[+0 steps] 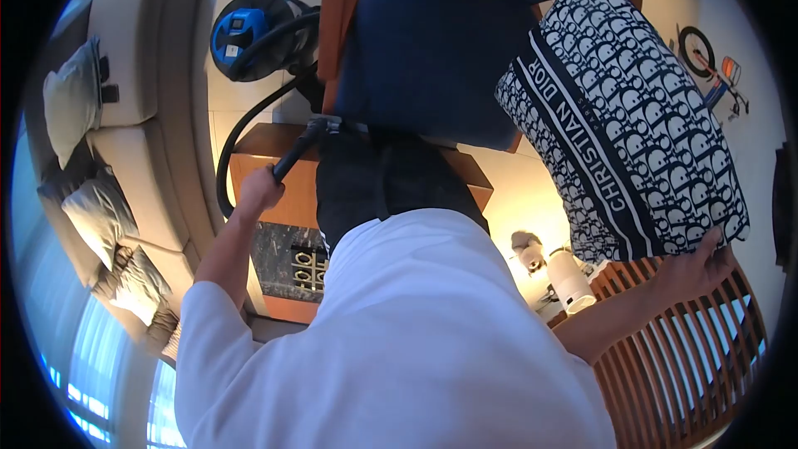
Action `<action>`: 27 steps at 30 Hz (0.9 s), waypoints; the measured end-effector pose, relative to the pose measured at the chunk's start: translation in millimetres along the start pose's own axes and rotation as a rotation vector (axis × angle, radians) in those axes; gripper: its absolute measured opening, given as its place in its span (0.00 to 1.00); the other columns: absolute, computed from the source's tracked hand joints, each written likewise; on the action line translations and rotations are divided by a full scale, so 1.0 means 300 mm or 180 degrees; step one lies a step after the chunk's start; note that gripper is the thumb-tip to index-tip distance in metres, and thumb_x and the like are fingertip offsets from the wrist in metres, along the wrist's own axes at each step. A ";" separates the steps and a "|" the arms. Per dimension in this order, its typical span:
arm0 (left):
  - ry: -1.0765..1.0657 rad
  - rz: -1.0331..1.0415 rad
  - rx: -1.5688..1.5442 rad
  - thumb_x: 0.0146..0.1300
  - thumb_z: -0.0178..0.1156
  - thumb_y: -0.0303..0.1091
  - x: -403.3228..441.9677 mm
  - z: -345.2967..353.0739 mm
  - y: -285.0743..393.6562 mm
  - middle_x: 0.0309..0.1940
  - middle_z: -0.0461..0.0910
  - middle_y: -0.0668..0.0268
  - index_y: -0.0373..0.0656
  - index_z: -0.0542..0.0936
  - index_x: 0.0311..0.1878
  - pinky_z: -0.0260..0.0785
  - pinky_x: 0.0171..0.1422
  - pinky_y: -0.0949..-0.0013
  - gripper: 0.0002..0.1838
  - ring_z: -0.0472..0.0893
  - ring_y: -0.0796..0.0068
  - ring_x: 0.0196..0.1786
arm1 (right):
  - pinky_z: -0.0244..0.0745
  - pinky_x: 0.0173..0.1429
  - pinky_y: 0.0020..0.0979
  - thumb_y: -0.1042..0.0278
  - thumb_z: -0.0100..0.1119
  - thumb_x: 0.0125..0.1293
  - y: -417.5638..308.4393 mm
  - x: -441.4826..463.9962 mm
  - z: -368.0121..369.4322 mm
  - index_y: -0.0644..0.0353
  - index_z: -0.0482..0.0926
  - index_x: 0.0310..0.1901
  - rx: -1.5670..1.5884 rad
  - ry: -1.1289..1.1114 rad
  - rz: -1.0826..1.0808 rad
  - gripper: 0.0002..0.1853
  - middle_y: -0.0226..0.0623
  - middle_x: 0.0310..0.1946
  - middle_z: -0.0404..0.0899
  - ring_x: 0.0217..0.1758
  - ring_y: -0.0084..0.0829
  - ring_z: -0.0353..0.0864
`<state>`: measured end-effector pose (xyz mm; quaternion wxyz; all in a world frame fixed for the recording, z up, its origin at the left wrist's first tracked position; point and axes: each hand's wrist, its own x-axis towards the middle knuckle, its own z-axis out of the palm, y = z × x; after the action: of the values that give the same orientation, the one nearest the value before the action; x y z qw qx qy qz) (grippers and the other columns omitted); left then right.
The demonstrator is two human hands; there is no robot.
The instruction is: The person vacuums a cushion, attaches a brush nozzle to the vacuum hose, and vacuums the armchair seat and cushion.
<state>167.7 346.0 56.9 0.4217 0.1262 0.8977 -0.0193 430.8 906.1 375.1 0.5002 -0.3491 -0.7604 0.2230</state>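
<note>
My left hand [262, 189] is closed around the black vacuum hose handle [299, 148]. The handle's far end reaches the edge of a wooden chair with a dark blue seat [432, 50]. On the right, my right hand [698, 270] grips the lower corner of a black-and-white patterned cushion [628, 116] with "CHRISTIAN DIOR" printed on a dark band. The cushion is held up, tilted, beside the chair. A blue and black vacuum cleaner [245, 37] stands on the floor at upper left, and its hose loops down towards my left hand.
A beige sofa [133, 175] with several cushions runs along the left. Below my left arm is a dark marbled surface [278, 262] with a gold lattice piece. At right are a slatted wooden piece [682, 366], a white cylinder [569, 281] and a small bicycle [715, 75].
</note>
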 end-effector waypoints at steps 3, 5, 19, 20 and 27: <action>0.0128 0.0837 0.0233 0.57 0.66 0.39 -0.011 -0.173 0.154 0.39 0.84 0.48 0.43 0.79 0.51 0.77 0.54 0.48 0.19 0.84 0.45 0.47 | 0.85 0.48 0.27 0.69 0.64 0.71 -0.014 0.010 -0.011 0.75 0.72 0.50 -0.0560 0.0032 -0.0004 0.17 0.51 0.45 0.82 0.46 0.31 0.83; 0.0374 0.1408 0.0284 0.57 0.66 0.40 0.066 -0.185 0.326 0.38 0.85 0.50 0.44 0.78 0.52 0.77 0.52 0.48 0.20 0.84 0.46 0.46 | 0.85 0.46 0.27 0.70 0.64 0.70 -0.012 0.004 -0.009 0.75 0.72 0.49 -0.0423 0.0041 -0.0026 0.16 0.52 0.45 0.82 0.46 0.32 0.84; -0.0392 0.1473 0.1262 0.63 0.58 0.38 0.413 -0.158 -0.033 0.38 0.86 0.52 0.48 0.77 0.58 0.77 0.52 0.48 0.20 0.85 0.47 0.45 | 0.82 0.49 0.33 0.69 0.67 0.68 -0.112 -0.023 0.068 0.77 0.74 0.50 -0.1011 0.0655 0.0230 0.19 0.54 0.49 0.82 0.46 0.37 0.83; -0.0480 0.1274 0.1443 0.62 0.60 0.39 0.397 -0.233 -0.094 0.37 0.86 0.52 0.47 0.77 0.56 0.77 0.52 0.48 0.19 0.85 0.47 0.44 | 0.82 0.48 0.33 0.70 0.68 0.68 -0.127 -0.019 0.089 0.77 0.74 0.50 -0.0937 0.0744 0.0293 0.19 0.54 0.48 0.82 0.45 0.36 0.82; -0.0192 0.1705 0.0976 0.57 0.64 0.40 0.405 -0.572 0.183 0.34 0.85 0.49 0.47 0.77 0.52 0.77 0.48 0.45 0.19 0.84 0.44 0.41 | 0.83 0.52 0.32 0.73 0.67 0.67 -0.217 -0.025 0.163 0.75 0.74 0.49 -0.1485 0.1138 0.0721 0.16 0.53 0.48 0.82 0.48 0.35 0.83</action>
<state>-22.6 448.9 78.8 0.4143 0.4198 0.8062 -0.0465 367.9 858.0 395.9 0.5043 -0.5706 -0.6473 0.0320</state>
